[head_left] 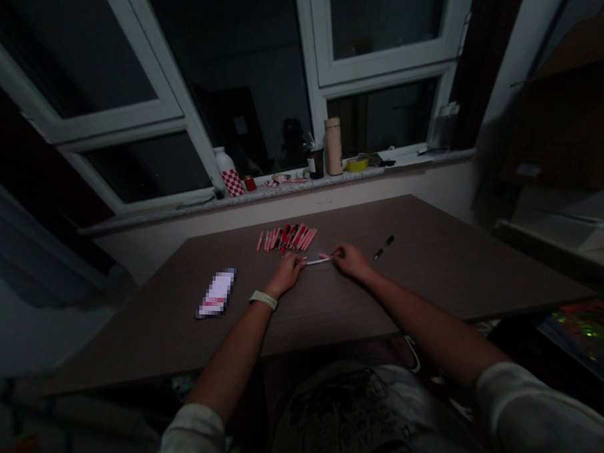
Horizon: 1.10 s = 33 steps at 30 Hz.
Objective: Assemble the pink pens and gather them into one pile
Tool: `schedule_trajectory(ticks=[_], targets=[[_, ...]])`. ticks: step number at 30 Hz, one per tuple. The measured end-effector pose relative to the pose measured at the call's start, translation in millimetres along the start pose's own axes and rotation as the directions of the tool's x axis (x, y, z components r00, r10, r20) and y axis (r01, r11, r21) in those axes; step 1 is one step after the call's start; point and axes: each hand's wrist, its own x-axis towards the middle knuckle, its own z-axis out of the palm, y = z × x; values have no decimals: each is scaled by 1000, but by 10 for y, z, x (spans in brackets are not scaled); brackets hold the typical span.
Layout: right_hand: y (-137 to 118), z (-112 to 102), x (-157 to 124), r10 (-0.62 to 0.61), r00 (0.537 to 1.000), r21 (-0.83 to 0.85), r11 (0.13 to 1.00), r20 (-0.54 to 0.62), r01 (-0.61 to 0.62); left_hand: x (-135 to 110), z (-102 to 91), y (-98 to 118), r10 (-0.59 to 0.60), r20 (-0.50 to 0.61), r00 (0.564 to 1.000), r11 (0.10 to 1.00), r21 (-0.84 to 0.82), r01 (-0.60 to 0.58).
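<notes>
A home room: a wooden-topped table (pixel 431 259) below a cluttered windowsill (pixel 263 193).

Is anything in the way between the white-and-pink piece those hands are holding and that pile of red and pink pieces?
Nothing visible stands in the way. The slim white-and-pink piece, held between the left hand and right hand, lies just short of the pile of red and pink pieces on the dark wood table.

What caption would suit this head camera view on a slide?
Left hand and right hand hold a pink-and-white pen on a brown table beside a heap of red and pink pens.
</notes>
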Motion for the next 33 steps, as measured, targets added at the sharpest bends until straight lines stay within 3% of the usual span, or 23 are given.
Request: schedule_trajectory(ticks=[9, 13, 17, 22, 27, 33], targets=[[35, 21, -13, -71, 997, -51, 996, -15, 71, 34, -33, -88, -155, -180, 971, 986, 28, 163], [-32, -6, -37, -126, 990, -46, 991, -71, 123, 45, -12, -38, -103, -179, 978, 995, -16, 102], [-104, -1, -44, -228, 958, 88, 965, -173, 245, 45, 19, 55, -10, -144, 989, 998, -61, 1], [-121, 38, -39, -286, 954, 229, 926, -88, 299, 37, 27, 99, 57, -108, 993, 995, -77, -65], [-129, 24, -43, -238, 969, 295, 923, -73, 249, 40, 14, 89, 65, -93, 993, 996, -57, -71], [-123, 55, -35, -103, 985, 424, 892, -138, 153, 6, -10, 54, 40, -100, 994, 999, -6, -41]])
